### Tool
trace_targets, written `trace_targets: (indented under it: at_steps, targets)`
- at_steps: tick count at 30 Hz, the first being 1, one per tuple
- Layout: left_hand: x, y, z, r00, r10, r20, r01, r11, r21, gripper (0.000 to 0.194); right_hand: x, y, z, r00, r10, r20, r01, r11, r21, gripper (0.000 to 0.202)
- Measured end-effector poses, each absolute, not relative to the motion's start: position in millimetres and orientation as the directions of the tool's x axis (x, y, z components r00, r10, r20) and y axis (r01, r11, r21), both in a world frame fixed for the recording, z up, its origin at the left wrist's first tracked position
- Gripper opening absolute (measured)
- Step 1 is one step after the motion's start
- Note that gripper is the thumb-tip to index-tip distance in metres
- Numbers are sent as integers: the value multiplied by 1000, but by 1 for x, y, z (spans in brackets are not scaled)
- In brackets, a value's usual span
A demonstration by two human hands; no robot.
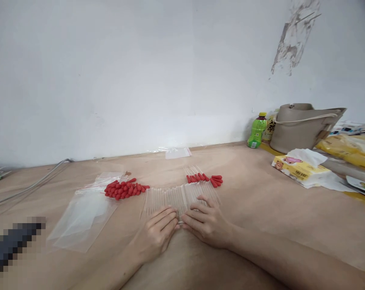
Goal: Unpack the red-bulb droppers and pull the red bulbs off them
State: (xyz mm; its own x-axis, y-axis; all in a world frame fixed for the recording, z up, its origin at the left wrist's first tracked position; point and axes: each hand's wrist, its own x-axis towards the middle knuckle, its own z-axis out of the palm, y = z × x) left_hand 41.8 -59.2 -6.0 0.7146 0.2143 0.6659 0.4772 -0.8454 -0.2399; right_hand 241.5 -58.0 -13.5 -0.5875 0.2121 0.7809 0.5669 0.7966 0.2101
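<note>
A row of thin clear sticks [167,197] lies side by side on the brown table covering. My left hand [158,231] rests at the near ends of the row, its fingers pressed together; what its fingertips grip is too small to make out. Beside it, my right hand [206,221] lies over the right part of the sticks with its fingers bent and slightly apart. Red teardrop-shaped pieces [122,190] are piled left of the row. More red-tipped sticks [197,177] lie just beyond it, some pointing to the right.
Clear plastic bags [82,213] lie at the left, near a grey cable [34,185]. A small bag [178,153] is by the wall. At the right are a tissue box [300,169], a green bottle [256,132] and a grey-beige bag [300,129].
</note>
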Motion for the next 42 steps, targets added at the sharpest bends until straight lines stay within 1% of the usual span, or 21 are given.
trace_targets:
  at_steps: [9, 21, 27, 31, 36, 42]
  targets:
    - [42, -61, -4, 702, 220, 677, 443, -880, -174, 14, 245, -60, -6, -675, 142, 724, 476, 834, 279, 10]
    - [41, -61, -3, 724, 247, 644, 405, -908, -107, 15, 250, -59, -5, -682, -17, 732, 418, 811, 409, 13]
    - [40, -60, -6, 724, 249, 643, 379, -923, -70, 16, 253, -59, -7, -709, -53, 703, 391, 800, 455, 16]
    - [39, -59, -9, 736, 264, 624, 362, -932, -33, 18, 255, -59, -4, -719, -85, 689, 365, 798, 480, 22]
    - [37, -58, -10, 746, 277, 606, 354, -935, -8, 18, 258, -58, -3, -741, -99, 664, 332, 806, 490, 23]
    - [40, -58, -5, 754, 324, 571, 354, -933, 62, 15, 261, -56, -5, -742, -107, 662, 327, 804, 496, 23]
